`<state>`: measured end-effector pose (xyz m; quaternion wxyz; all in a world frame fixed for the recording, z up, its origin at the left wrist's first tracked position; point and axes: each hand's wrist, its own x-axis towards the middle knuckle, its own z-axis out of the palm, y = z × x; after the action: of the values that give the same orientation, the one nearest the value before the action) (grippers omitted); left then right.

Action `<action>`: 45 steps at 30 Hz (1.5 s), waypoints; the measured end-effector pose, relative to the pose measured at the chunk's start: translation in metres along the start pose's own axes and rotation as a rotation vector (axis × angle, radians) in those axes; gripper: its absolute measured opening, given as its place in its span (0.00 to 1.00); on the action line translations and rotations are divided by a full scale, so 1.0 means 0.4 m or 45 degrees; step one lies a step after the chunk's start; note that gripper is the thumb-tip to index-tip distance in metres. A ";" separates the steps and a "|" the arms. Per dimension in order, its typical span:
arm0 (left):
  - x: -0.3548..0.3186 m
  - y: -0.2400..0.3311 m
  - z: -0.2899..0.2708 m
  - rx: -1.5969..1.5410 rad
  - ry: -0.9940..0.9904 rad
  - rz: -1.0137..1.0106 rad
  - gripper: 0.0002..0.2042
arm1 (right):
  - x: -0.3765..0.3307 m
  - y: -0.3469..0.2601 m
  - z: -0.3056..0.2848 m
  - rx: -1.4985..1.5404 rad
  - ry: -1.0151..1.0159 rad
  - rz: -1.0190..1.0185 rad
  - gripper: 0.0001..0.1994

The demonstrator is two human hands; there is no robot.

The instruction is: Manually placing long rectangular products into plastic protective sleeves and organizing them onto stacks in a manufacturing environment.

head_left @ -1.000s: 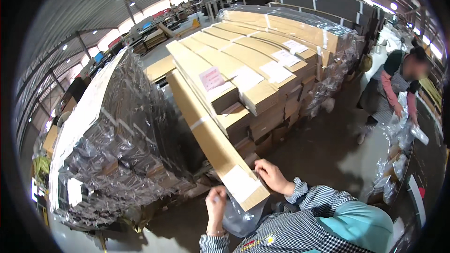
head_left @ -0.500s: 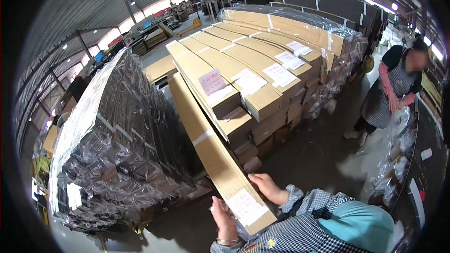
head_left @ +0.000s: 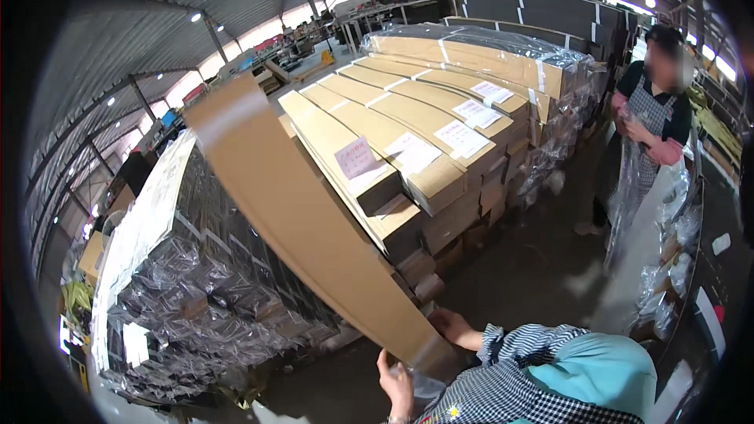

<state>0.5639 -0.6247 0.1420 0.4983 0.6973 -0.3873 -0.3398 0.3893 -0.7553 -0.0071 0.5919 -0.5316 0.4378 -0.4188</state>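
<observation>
A long, flat brown cardboard package (head_left: pixel 306 228) rises at a slant from my body, its far end lifted high and a pale band of tape across that end. Its near end lies between my hands. My left hand (head_left: pixel 397 386) grips the left edge, with the fingers partly behind the board. On the opposite edge, my right hand (head_left: pixel 455 328) is closed round the side near the bottom. Just right of the package stands a stack of similar long cardboard packages (head_left: pixel 428 114), with a pink label (head_left: pixel 356 157) and white labels on the top layer.
To the left is a pallet of dark boards wrapped in clear film (head_left: pixel 212 306). At the right, a co-worker (head_left: pixel 656 110) in a checked apron handles clear plastic film beside a dark table (head_left: pixel 711 283). Grey floor (head_left: pixel 518 283) runs between the stack and that person.
The package's far end has swung up and left, away from the stack, and its broad face has turned, so its near-end label no longer shows. The co-worker has straightened up, lifting plastic film.
</observation>
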 end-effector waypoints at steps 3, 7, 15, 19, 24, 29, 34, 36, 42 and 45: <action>-0.086 0.114 -0.081 -0.304 0.180 0.227 0.25 | -0.100 -0.431 0.071 0.166 -0.172 -0.139 0.15; -0.078 0.025 -0.116 -0.094 0.398 0.692 0.15 | -0.138 -0.488 0.108 0.019 -0.387 -0.390 0.14; -0.099 -0.009 -0.207 0.127 0.152 0.230 0.23 | -0.168 -0.420 0.156 -0.354 -0.418 0.000 0.11; -0.102 -0.017 -0.285 0.386 -0.382 0.361 0.07 | -0.186 -0.378 0.159 -0.107 -0.226 -0.039 0.11; -0.076 -0.046 -0.297 0.235 -0.286 0.314 0.15 | -0.292 -0.311 0.146 -0.202 -0.194 -0.308 0.32; -0.115 0.332 -0.442 -1.177 -0.575 0.545 0.14 | -0.323 -0.226 0.203 -1.033 -0.914 -0.579 0.55; -0.088 0.522 -0.552 -1.461 -0.368 0.742 0.21 | -0.291 -0.160 0.319 -0.312 -0.908 -0.205 0.53; -0.048 0.512 -0.601 -1.151 0.017 0.724 0.37 | -0.203 -0.253 0.382 0.210 -0.639 -0.108 0.54; 0.009 0.283 -0.663 -1.123 0.354 0.568 0.28 | 0.362 -0.761 0.603 0.432 -0.116 -0.377 0.42; 0.028 0.238 -0.691 -0.965 0.427 0.498 0.24 | 0.744 -0.821 0.699 0.232 -0.052 -0.408 0.34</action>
<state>0.7877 -0.5346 0.3075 0.8288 0.4251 -0.2740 -0.2394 0.7277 -0.9955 0.3128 0.5721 -0.5470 0.2956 -0.5349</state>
